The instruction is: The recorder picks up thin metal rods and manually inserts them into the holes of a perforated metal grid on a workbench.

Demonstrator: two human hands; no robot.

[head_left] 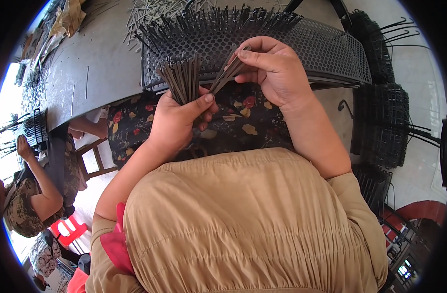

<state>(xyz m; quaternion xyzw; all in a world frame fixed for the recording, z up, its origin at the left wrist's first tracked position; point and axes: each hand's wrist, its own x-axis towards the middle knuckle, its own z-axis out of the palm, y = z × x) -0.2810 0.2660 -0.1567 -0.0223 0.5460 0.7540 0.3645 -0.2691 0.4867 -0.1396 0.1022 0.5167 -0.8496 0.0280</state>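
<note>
My left hand (177, 119) is closed round a bundle of thin dark metal rods (183, 78), which fan upward out of the fist. My right hand (277, 66), to the right and a little higher, pinches a few more metal rods (228, 73) between thumb and fingers. Those rods slant down so that their lower ends meet my left thumb and fingertips. Just beyond both hands lies a black perforated metal tray (326, 51), with many dark hooked rods (218, 22) lined along its far side.
A grey table (98, 68) carries loose rods at the far side. Stacks of black wire racks (382, 122) stand at the right. A co-worker (35, 195) sits at the left, one hand raised by more racks. Below my hands is a flowered dark cloth (238, 115).
</note>
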